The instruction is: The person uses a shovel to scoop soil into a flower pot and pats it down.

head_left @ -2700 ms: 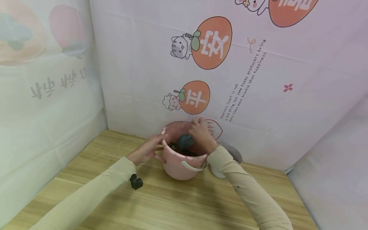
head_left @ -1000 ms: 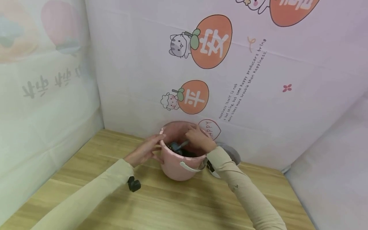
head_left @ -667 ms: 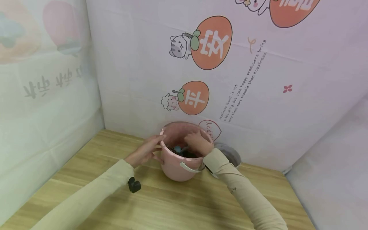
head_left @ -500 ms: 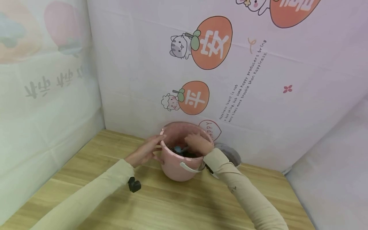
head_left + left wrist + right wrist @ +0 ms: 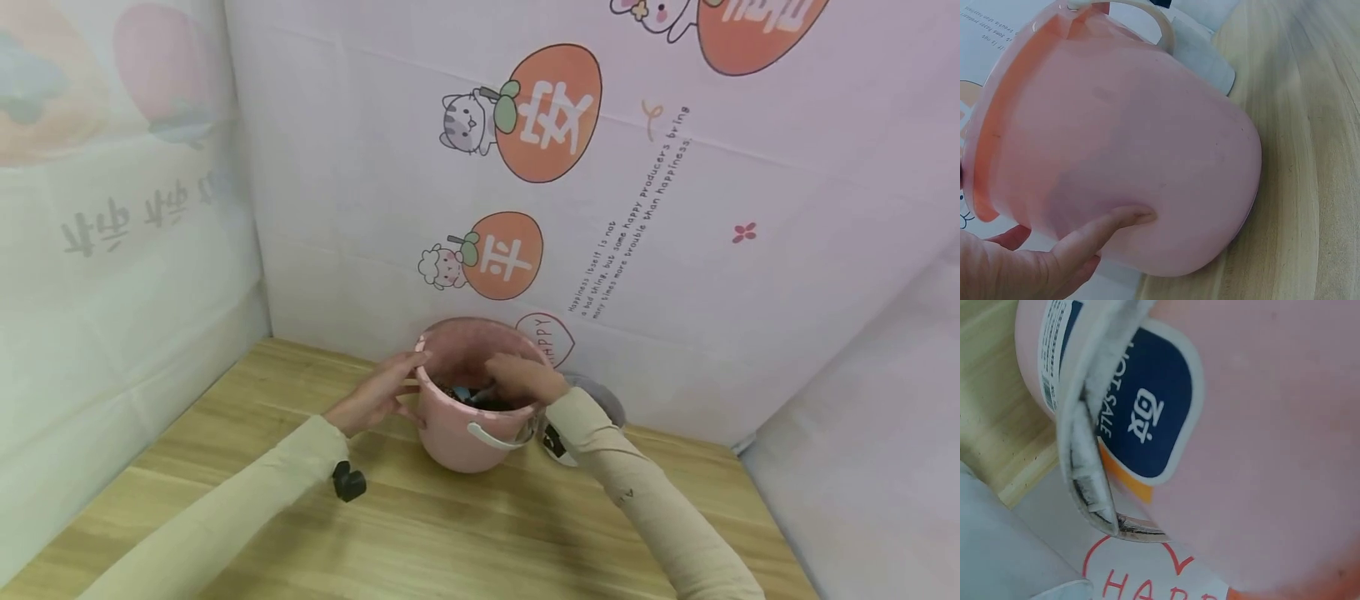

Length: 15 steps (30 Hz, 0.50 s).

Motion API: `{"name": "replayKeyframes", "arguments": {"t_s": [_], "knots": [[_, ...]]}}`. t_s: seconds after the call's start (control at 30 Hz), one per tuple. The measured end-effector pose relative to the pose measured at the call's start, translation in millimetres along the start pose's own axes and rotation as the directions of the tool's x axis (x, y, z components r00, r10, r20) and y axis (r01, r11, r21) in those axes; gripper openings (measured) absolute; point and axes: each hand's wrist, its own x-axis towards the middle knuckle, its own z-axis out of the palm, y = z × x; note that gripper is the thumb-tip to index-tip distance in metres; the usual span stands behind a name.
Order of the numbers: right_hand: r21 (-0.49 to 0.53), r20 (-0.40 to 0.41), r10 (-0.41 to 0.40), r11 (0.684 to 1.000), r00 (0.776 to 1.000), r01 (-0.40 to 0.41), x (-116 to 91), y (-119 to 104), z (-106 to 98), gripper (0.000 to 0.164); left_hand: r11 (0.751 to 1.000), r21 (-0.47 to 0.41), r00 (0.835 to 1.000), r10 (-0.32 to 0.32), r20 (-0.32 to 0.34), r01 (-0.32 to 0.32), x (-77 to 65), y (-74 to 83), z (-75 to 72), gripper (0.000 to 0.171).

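A pink bucket (image 5: pixel 457 433) with a white handle stands upright on the wooden table, dark speckled soil (image 5: pixel 495 406) inside it. My left hand (image 5: pixel 372 398) grips the bucket's left rim, and in the left wrist view its fingers (image 5: pixel 1125 217) press against the outer wall. Reaching down over the right rim, my right hand (image 5: pixel 519 379) holds a small blue-grey shovel (image 5: pixel 462 394) whose blade is partly sunk in the soil. The fingertips round its handle are mostly hidden. The right wrist view shows only the bucket's outside, with its handle (image 5: pixel 1075 462) and a dark blue label (image 5: pixel 1154 406).
Behind my right forearm stands a grey-white container (image 5: pixel 600 396), partly covered by the sleeve. A white printed cloth wall (image 5: pixel 360 208) rises right behind the bucket. More cloth (image 5: pixel 165 333) hangs on the left. The wooden table (image 5: pixel 405 550) extends in front.
The shovel's blade, earlier raised mid-bucket, has moved left and down into the soil, my right hand sinking lower into the bucket with it. My left hand keeps its hold on the rim.
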Motion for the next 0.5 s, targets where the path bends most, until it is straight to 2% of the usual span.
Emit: {"name": "replayKeyframes", "arguments": {"t_s": [0.07, 0.2, 0.33, 0.5], "knots": [[0.052, -0.008, -0.038, 0.998, 0.999, 0.038, -2, 0, -3, 0.015, 1.000, 0.003, 1.000, 0.003, -0.002, -0.003, -0.9, 0.5, -1.2, 0.069], [0.092, -0.016, -0.101, 0.991, 0.995, 0.102, -2, 0, -8, 0.015, 1.000, 0.013, 1.000, 0.015, -0.005, -0.015, -2.2, 1.2, -3.5, 0.066], [0.082, -0.013, -0.119, 0.989, 0.993, 0.120, -4, 2, -11, 0.014, 1.000, 0.018, 1.000, 0.016, 0.006, -0.016, -2.1, 1.8, -3.2, 0.068], [0.078, -0.042, -0.094, 0.992, 0.995, 0.097, -8, 6, -11, 0.005, 1.000, 0.023, 1.000, 0.010, 0.013, -0.010, -1.7, 1.5, 0.5, 0.067]]}}
